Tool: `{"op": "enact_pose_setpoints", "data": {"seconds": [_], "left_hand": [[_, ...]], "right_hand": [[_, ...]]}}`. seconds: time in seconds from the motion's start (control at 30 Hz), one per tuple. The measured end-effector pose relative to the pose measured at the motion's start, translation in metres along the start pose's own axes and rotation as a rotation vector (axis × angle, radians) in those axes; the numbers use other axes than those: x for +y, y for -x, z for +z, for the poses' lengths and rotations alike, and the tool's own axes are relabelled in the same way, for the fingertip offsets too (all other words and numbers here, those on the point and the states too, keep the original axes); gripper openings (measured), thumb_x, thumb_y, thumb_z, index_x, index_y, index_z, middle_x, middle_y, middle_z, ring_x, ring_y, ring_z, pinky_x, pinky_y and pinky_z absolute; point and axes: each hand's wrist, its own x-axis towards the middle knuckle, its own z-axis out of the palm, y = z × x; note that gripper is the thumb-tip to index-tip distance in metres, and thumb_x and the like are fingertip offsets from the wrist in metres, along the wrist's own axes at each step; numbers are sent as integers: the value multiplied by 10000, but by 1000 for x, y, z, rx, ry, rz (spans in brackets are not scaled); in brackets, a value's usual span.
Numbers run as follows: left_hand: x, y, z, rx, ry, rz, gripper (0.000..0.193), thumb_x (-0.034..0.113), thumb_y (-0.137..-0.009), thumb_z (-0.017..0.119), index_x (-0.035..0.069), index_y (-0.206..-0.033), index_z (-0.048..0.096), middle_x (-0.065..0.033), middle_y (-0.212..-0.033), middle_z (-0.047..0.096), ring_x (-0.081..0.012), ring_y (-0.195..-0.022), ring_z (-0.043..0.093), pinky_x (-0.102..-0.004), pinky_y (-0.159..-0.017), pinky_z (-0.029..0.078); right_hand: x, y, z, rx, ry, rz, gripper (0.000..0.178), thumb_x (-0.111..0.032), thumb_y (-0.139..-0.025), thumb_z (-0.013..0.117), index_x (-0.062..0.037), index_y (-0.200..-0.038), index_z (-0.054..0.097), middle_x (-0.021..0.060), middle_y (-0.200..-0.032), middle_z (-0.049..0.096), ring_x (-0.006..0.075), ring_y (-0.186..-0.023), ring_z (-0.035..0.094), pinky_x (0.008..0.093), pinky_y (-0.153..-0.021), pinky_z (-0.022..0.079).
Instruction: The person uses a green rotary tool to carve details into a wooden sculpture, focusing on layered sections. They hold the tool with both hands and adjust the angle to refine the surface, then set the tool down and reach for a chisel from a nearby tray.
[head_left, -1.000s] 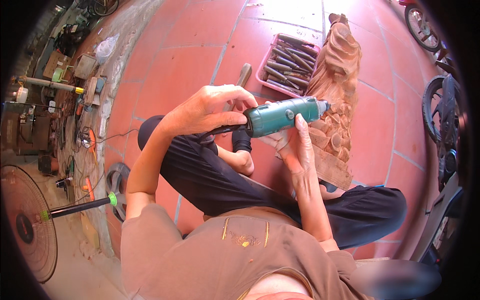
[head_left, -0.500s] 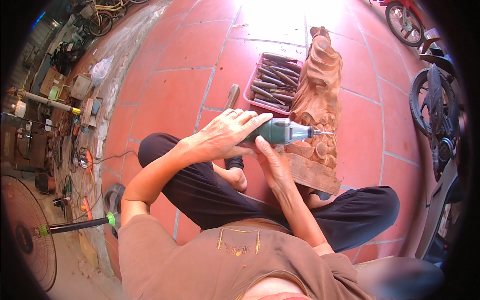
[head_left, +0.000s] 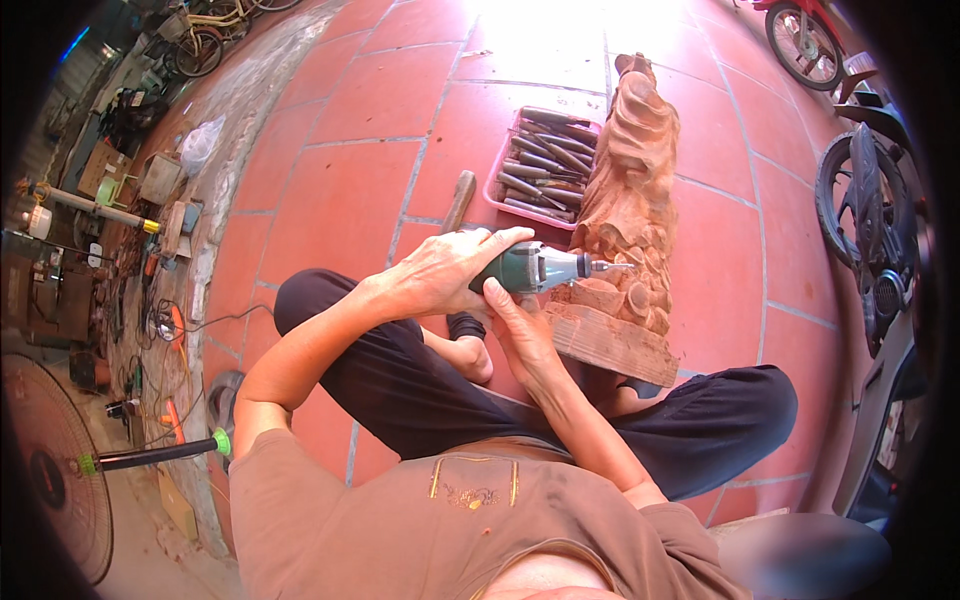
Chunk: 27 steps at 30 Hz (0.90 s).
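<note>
My left hand (head_left: 432,276) is wrapped over the rear of a green and silver die grinder (head_left: 520,269). From below, my right hand (head_left: 522,335) grips the same tool, its thumb along the green body. A thin bit (head_left: 618,266) points right, over the lower part of a carved wooden figure (head_left: 637,165); whether it touches the wood I cannot tell. The figure lies on the floor with its flat wooden base (head_left: 618,342) toward me. Beside it, a pink plastic basket (head_left: 493,200) holds several dark carving chisels (head_left: 545,165).
A wooden handle (head_left: 461,197) lies left of the basket on the red tile floor (head_left: 355,185). My crossed legs frame the figure's base. A fan (head_left: 55,480), cords and clutter line the left side. A motorbike (head_left: 870,235) stands at right, and a red one (head_left: 805,45) farther back.
Both hands have shifted slightly left with the die grinder, and its bit has moved left over the carving. The grip looks the same.
</note>
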Motion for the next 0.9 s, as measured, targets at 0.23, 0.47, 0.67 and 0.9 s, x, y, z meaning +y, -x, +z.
{"op": "enact_pose_setpoints", "data": {"seconds": [0.23, 0.47, 0.67, 0.9], "left_hand": [[0, 1, -7, 35, 83, -78, 792, 163, -727, 793, 97, -1437, 449, -215, -1190, 658, -405, -1050, 665, -456, -905, 542], [-4, 1, -8, 36, 60, -27, 849, 116, -682, 811, 77, -1444, 437, -227, -1205, 648, -419, -1058, 658, -466, -899, 543], [-7, 4, -1, 78, 51, -56, 918, 98, -644, 834, 101, -1463, 418, -228, -1220, 640, -429, -1065, 655, -468, -904, 546], [-3, 0, -2, 76, 129, -170, 881, 133, -679, 839, 115, -1458, 427, -228, -1097, 682, -421, -993, 691, -447, -857, 566]], "right_hand": [[-4, -6, 4, -33, 214, -36, 829, -417, -881, 782, 60, -1425, 376, 216, -1392, 477, 294, -1335, 454, 440, -1115, 361], [1, -17, 3, -77, 145, -42, 793, -389, -869, 803, 51, -1398, 409, 185, -1350, 515, 245, -1263, 506, 394, -1030, 437], [1, -19, 7, -82, 203, -116, 797, -424, -860, 805, 44, -1380, 424, 133, -1206, 576, 197, -1065, 572, 353, -836, 502], [-6, -22, 1, -181, 296, -47, 871, -427, -892, 765, 32, -1477, 312, 169, -1379, 470, 247, -1269, 494, 395, -1016, 475]]}}
